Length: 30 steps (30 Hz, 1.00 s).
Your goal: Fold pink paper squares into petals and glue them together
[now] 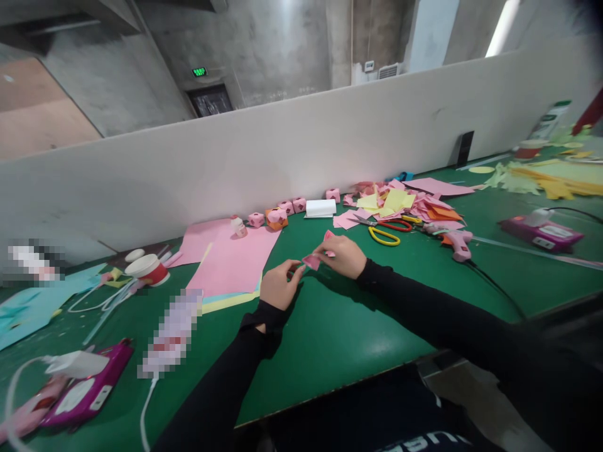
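Between my two hands, just above the green table (330, 358), is a small folded piece of pink paper (311, 262). My right hand (346, 254) pinches it from the right, and more pink paper shows above and behind those fingers. On the left side, my left hand (280, 284) has thumb and forefinger closed at the paper's left corner. Scissors with red handles (396, 225) and a pair with yellow handles (384, 236) lie beyond my right hand. Past my left hand are large pink sheets (226, 260) with a small white bottle (238, 226) on them.
Several pink paper cubes (299, 204) stand along the partition (235, 163), beside a white block (321, 208). Paper scraps (391, 201) are heaped at the back. A pink glue gun (458, 243) trails its cord rightward. On the left are a paper cup (148, 270) and a purple power strip (89, 386).
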Motion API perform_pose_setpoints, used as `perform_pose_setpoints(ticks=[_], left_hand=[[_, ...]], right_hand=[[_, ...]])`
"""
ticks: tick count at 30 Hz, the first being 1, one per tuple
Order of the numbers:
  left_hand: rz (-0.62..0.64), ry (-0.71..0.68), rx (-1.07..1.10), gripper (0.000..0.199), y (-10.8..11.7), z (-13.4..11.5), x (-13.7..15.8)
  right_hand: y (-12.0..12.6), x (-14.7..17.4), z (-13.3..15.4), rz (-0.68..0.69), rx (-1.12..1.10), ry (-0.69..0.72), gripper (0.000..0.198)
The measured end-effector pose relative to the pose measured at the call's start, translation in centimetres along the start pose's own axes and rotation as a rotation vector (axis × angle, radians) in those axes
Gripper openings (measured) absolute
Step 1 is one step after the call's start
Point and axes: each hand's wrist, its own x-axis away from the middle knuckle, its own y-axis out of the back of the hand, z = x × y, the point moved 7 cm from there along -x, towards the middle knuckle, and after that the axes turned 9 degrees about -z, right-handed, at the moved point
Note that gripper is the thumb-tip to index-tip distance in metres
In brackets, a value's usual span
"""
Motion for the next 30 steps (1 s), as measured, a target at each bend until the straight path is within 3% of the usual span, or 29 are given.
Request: perform_pose_setpoints(ticks=[3, 7, 12, 18, 22, 25, 30], left_hand=[[-0.014, -0.004, -0.014, 0.028, 0.1, 0.0, 0.0], [0.001, -0.052, -0.035, 0.025, -0.4, -0.2, 0.1], [0.018, -0.095, -0.051, 0.024, -1.2, -0.4, 0.3], [0.026, -0.113, -0.050, 0.024, -1.5, -0.5, 0.2], [0.030, -0.119, -0.062, 0.024, -1.6, -0.6, 0.2], [0.030, -0.125, -0.066, 0.024, -1.6, -0.6, 0.2], [0.028, -0.133, -0.064, 0.023, -1.5, -0.5, 0.3]], right_hand=[[2.4, -0.8, -3.5, -0.047, 0.063, -0.086, 0.015], [3.5, -1.0, -6.5, 0.085, 0.110, -0.084, 0.014], [1.9, -0.6, -5.8, 0.208, 0.183, 0.023, 0.010], [0.9, -0.6, -4.3, 0.142, 0.272, 0.094, 0.018], [0.9, -0.2, -6.0, 0.012, 0.192, -0.062, 0.039], [-0.4, 0.6, -7.9, 0.006, 0.086, -0.210, 0.059], [-2.6, 1.0, -8.7, 0.097, -0.001, -0.266, 0.051]])
